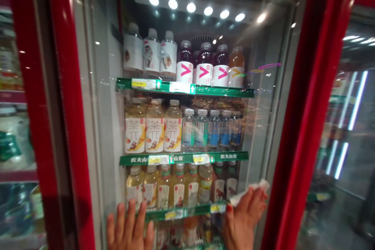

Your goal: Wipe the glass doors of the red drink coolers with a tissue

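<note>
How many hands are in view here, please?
2: the left hand at lower left and the right hand at lower right, with a white cloth.

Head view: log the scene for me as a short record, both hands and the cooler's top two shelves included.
left hand: open, fingers raised before the glass door; contact unclear
right hand: holds a white cloth or tissue at the door's lower right
top shelf: animal-label bottles, purple drink bottles, one orange drink bottle
second shelf: three 茶π tea bottles, then smaller bottles
lighting: row of lit lamps above the top shelf
</note>
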### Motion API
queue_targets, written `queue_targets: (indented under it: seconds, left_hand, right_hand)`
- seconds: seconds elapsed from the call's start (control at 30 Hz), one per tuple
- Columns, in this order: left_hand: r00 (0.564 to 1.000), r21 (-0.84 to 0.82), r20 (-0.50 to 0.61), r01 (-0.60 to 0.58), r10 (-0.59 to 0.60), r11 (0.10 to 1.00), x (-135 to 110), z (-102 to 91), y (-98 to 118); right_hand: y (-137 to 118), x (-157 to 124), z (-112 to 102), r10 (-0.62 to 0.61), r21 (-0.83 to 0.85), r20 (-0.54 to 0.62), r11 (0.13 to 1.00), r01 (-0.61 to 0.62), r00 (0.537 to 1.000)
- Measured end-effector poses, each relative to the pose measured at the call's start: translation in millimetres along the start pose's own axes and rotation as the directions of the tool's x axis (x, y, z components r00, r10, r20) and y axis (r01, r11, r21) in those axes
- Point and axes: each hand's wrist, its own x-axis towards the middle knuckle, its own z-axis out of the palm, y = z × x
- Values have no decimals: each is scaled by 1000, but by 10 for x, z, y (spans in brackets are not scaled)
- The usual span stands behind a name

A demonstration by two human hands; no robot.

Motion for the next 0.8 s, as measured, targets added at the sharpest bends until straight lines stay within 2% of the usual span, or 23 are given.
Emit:
queue_targets:
  seconds: [0.03, 0.07, 0.1, 0.13, 0.17, 0.2, 0.23, 0.27, 0.3, 0.37, 0.43, 0.5, 0.53, 0.57, 0.6, 0.63, 0.7, 0.73, 0.77, 0.8]
  left_hand:
    - [1000, -6, -1, 6, -6, 1000, 40, -18, 13]
    - [1000, -13, -2, 18, -19, 1000, 77, -35, 23]
    - [1000, -18, -1, 28, -28, 999, 106, -53, 27]
    - [1000, -18, -1, 29, -29, 999, 120, -71, 27]
    - [1000, -15, -1, 19, -19, 1000, 112, -89, 23]
    - [1000, -6, -1, 10, -10, 1000, 76, -106, 18]
    - [1000, 6, 6, 12, -12, 1000, 7, -119, 16]
    - [999, 21, 23, 27, -27, 999, -98, -125, 24]
    - [998, 40, 47, 47, -49, 998, -239, -121, 45]
    - [991, 95, 73, 103, -110, 990, -609, -71, 137]
    - [987, 151, 41, 150, -157, 977, -1040, 30, 284]
    - [975, 189, -11, 219, -221, 957, -1458, 147, 441]
    - [967, 203, -28, 253, -253, 946, -1644, 198, 503]
    - [963, 214, -43, 270, -267, 939, -1811, 236, 545]
    - [962, 223, -63, 272, -265, 936, -1959, 261, 563]
    - [965, 231, -91, 261, -247, 937, -2087, 271, 558]
    - [974, 247, -141, 207, -177, 947, -2290, 250, 499]
    - [977, 256, -152, 184, -148, 949, -2364, 220, 463]
    - [980, 266, -152, 164, -127, 950, -2420, 179, 436]
    - [984, 270, -134, 153, -120, 950, -2456, 130, 428]
  right_hand:
    - [-104, 130, -21, 62, 167, 35, 984, -67, 997]
    - [-244, 201, -60, 33, 301, 54, 952, -48, 998]
    - [-393, 207, -112, -91, 388, 14, 918, 79, 996]
    - [-524, 155, -167, -272, 407, -83, 869, 281, 959]
    - [-614, 65, -216, -440, 383, -198, 788, 482, 876]
    - [-649, -35, -253, -558, 337, -302, 696, 634, 773]
    - [-629, -113, -274, -625, 292, -378, 619, 729, 683]
    - [-566, -142, -282, -657, 260, -423, 571, 778, 624]
    - [-479, -101, -282, -673, 254, -431, 549, 796, 601]
    - [-339, 196, -293, -684, 301, -383, 544, 783, 621]
    - [-380, 660, -354, -641, 384, -309, 592, 709, 703]
    - [-646, 1027, -454, -563, 461, -242, 650, 604, 790]
    - [-828, 1098, -503, -548, 484, -238, 649, 587, 802]
    - [-1008, 1078, -539, -565, 499, -259, 616, 610, 783]
    - [-1160, 978, -558, -619, 501, -302, 545, 673, 725]
    - [-1267, 824, -558, -686, 485, -359, 442, 754, 633]
    - [-1324, 508, -514, -779, 419, -473, 213, 883, 412]
    - [-1295, 417, -487, -795, 392, -505, 136, 910, 336]
    - [-1255, 403, -470, -800, 382, -520, 94, 919, 298]
    - [-1226, 467, -471, -800, 391, -516, 98, 915, 306]
